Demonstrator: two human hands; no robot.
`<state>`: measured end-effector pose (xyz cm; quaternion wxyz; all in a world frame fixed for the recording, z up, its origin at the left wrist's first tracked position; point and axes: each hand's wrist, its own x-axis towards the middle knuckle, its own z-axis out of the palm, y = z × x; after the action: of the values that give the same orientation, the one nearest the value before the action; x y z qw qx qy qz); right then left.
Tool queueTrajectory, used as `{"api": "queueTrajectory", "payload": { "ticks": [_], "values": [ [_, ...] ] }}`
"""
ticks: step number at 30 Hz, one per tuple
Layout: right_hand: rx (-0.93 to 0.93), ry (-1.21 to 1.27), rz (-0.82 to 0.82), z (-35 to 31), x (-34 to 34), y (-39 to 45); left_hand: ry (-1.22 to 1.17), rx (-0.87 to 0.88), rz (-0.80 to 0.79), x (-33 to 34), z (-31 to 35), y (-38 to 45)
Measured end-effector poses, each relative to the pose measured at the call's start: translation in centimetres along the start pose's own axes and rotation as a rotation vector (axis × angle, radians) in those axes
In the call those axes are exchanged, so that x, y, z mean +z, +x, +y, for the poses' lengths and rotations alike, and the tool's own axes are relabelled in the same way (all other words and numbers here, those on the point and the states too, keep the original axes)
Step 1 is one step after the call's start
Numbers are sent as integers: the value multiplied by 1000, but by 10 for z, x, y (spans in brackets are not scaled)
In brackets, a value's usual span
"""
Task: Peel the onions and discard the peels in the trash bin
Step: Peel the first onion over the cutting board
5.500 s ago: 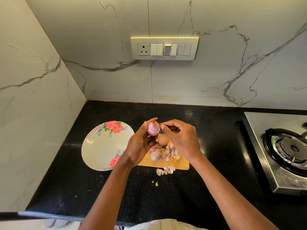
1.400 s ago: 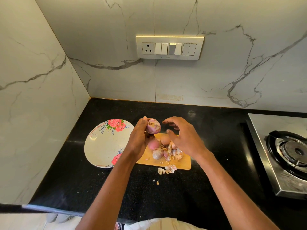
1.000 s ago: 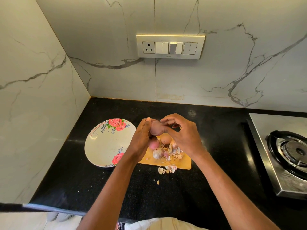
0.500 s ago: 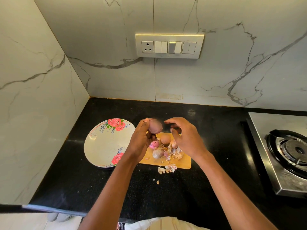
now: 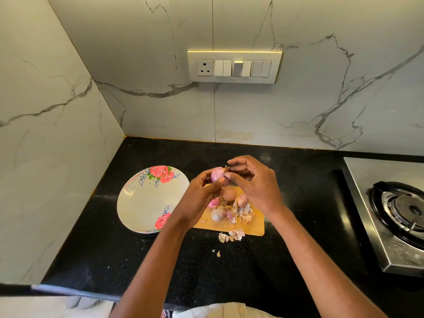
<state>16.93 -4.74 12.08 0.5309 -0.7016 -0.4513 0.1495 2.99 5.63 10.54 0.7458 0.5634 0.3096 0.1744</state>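
1. Left hand (image 5: 197, 198) cups a small pink onion (image 5: 218, 174) in curled fingers, raised above the far edge of the cutting board (image 5: 254, 222); the right hand (image 5: 254, 187) pinches a dry brown tip of skin at the onion's top between thumb and forefinger.
2. That onion looks light, round and smooth where it is bare, so it is likely slippery; a cupped hold around its middle suits it, with the loose papery tip as the place to pull.
3. The skin appears thin and brittle, and would probably tear into flakes rather than come off whole.
4. On the board lie more onions (image 5: 229, 193), some brown-skinned and one pale and partly bare, among a heap of curled peels (image 5: 241, 214).
5. A few peels have spilled onto the desk (image 5: 103, 249) just in front of the board (image 5: 231, 235); they look feather-light and would need gathering by the pinch.
6. The board is thin, flat, light wood with rounded corners.
7. A round, glossy plate (image 5: 140, 203) with rose prints sits touching or just beside the board's left end.
8. The desk is polished black speckled stone; a steel stove (image 5: 394, 226) stands at the right, marble-patterned walls behind.
9. No trash bin is in view.
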Motion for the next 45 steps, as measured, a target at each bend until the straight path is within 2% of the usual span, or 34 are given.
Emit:
{"api": "queueTrajectory", "payload": {
  "ticks": [9, 14, 19, 28, 33, 38, 43, 45],
  "values": [
    [112, 179, 62, 9, 1, 4, 184, 97, 84, 3, -3, 2],
    [157, 258, 17, 12, 2, 4, 90, 92, 65, 7, -1, 2],
    [154, 154, -177, 14, -6, 8, 57, 83, 57, 2, 3, 1],
    [75, -190, -317, 5, -5, 3, 147, 9, 31, 4, 5, 5],
    [66, -198, -238, 12, -6, 1, 220, -50, 7, 5, 7, 3],
    [64, -191, -168, 10, -3, 3, 48, -101, 7, 8, 13, 3],
    [40, -246, 5, 11, 10, -3, -50, -52, 73, 16, 10, 2],
    [41, -180, 47, 10, 9, -3, -96, -35, 90, 16, 8, 1]
  ]
}}
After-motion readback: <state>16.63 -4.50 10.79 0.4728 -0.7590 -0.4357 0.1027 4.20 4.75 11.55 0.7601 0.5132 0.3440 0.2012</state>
